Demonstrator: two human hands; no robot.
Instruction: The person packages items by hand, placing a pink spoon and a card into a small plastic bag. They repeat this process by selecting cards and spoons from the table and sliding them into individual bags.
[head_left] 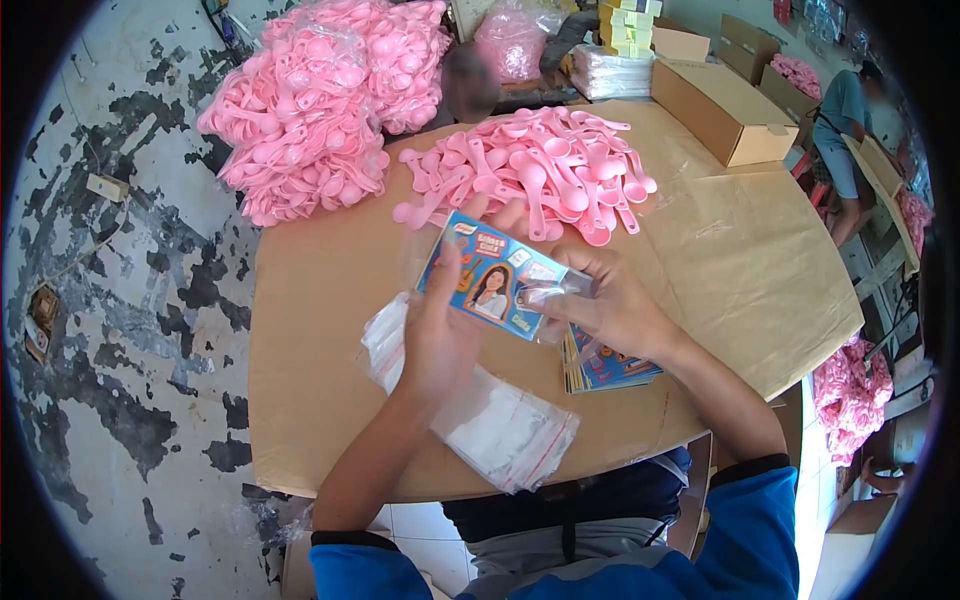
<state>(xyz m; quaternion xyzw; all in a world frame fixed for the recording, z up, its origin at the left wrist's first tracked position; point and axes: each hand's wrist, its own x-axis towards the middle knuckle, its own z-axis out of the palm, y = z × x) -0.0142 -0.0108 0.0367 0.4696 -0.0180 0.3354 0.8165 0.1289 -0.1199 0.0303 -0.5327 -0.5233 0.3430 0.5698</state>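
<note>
A blue printed card [490,275] with a picture of a person hangs tilted above the table, between my two hands. My left hand [445,320] grips its left side, thumb across the front. At the card's right end my right hand [605,300] pinches the edge together with some clear plastic. Below my right hand lies a stack of similar blue cards [610,368]. Under my left forearm, a pile of clear plastic bags [505,425] stretches diagonally. Beyond the card is a loose heap of pink spoons [540,165].
Large plastic bags of pink spoons [310,110] stand at the back left of the brown table [740,270]. A cardboard box [720,115] sits at the back right, beside a stack of clear packets [612,75]. Another person [845,125] is at the far right.
</note>
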